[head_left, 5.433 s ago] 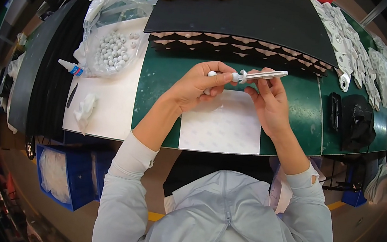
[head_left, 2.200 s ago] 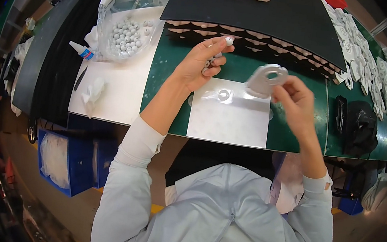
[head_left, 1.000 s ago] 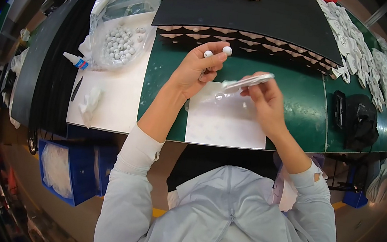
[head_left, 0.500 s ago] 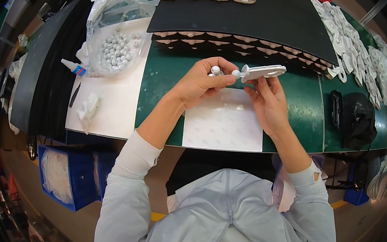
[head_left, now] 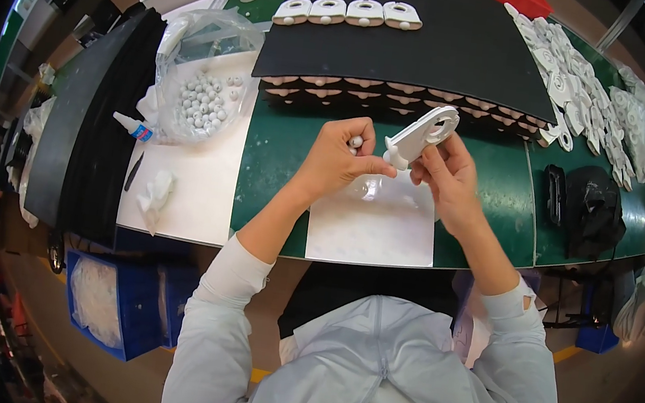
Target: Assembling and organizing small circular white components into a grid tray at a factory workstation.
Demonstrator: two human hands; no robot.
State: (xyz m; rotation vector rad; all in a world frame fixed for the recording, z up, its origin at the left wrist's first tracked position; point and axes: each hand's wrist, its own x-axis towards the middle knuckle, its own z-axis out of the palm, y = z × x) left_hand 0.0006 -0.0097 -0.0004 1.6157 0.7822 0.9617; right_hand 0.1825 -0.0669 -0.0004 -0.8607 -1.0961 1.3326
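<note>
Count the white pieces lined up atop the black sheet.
4, side by side on the black sheet, left half: leftmost piece, second piece, third piece, rightmost piece. None there looks hidden.

Both hands (head_left: 336,159) (head_left: 453,184) on one white holed piece (head_left: 413,138)

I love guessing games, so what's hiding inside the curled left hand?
At least one small white ball peeks out of the left hand, with what looks like another just below it. The curled hand covers the rest, so I can't tell how many are there.
</note>
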